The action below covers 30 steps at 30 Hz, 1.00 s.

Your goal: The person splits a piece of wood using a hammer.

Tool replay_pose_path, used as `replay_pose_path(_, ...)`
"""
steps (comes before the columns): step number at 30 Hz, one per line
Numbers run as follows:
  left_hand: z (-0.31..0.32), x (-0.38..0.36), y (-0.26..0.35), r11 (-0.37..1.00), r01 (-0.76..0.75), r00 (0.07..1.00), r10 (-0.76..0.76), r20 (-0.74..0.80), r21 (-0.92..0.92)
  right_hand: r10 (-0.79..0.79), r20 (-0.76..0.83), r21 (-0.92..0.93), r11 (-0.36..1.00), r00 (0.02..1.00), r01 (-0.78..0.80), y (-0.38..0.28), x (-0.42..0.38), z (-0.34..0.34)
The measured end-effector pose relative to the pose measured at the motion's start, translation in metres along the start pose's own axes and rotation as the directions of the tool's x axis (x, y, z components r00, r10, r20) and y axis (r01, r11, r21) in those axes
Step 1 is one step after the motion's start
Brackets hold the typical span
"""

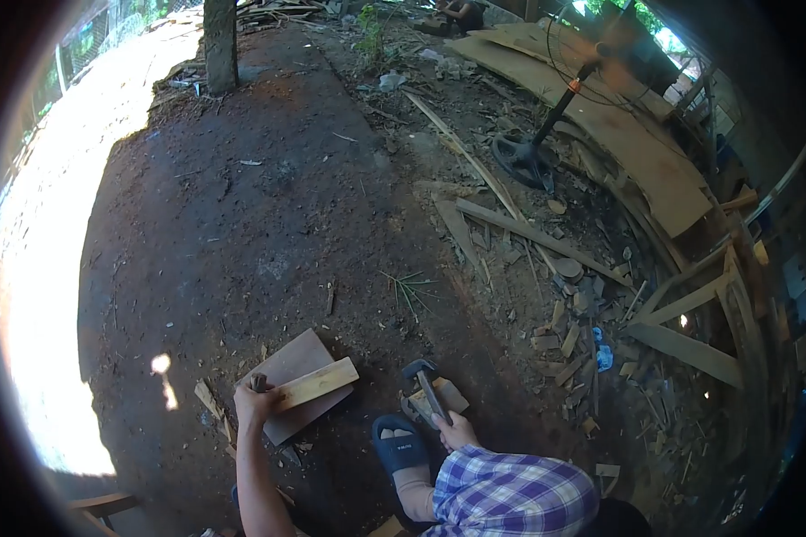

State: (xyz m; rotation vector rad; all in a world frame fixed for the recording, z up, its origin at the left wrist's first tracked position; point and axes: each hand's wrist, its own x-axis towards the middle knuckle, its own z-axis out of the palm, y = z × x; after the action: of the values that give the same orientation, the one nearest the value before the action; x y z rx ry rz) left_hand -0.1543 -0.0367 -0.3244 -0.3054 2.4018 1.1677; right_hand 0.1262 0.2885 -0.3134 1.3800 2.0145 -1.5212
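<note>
At the lower left, my left hand point(252, 404) is closed at the near end of a pale wooden block point(321, 383). A short dark piece point(259, 383) juts up by its fingers; I cannot tell what it is. The block lies across a flat, reddish-brown board point(297, 356) on the ground. My right hand point(458, 432) grips the handle of a hammer point(432, 394), its dark head pointing away from me. Beneath and beside the hammer are wood offcuts point(451, 396), close to my sandalled foot point(401, 447).
Purple plaid cloth point(515, 492) covers my bent knee. Scrap wood point(569, 340) litters the right side, with long planks point(519, 228) and large sheets point(636, 152) behind. A fan point(546, 125) stands on a round base. A post point(221, 45) rises at the back; a person point(461, 13) sits far off.
</note>
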Motion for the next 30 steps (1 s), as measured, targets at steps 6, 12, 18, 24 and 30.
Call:
replay_pose_path(6, 0.003, -0.006, -0.004, 0.994, -0.102, 0.991, 0.098, -0.095, -0.039, -0.013, -0.01, -0.028, 1.0, 1.0, 0.013, -0.002, -0.004, -0.002)
replay_pose_path(12, 0.028, -0.044, 0.032, 0.887, -0.342, 0.925, 0.376, -0.054, 0.309, -0.066, -0.011, -0.035, 0.997, 0.998, 0.066, 0.006, 0.004, -0.002)
replay_pose_path(18, 0.068, -0.066, 0.078, 0.75, -0.543, 0.838, 0.514, 0.185, 0.378, -0.088, -0.009, -0.047, 0.995, 0.996, 0.087, 0.011, 0.006, -0.002)
replay_pose_path(24, 0.067, -0.068, 0.108, 0.683, -0.491, 0.871, 0.393, 0.294, 0.541, -0.052, 0.013, -0.067, 0.996, 0.999, 0.053, 0.007, 0.004, -0.004)
replay_pose_path(30, 0.074, -0.048, 0.11, 0.638, -0.526, 0.846, 0.463, 0.266, 0.562, -0.007, 0.001, -0.069, 0.998, 1.0, 0.007, 0.012, 0.002, -0.003)
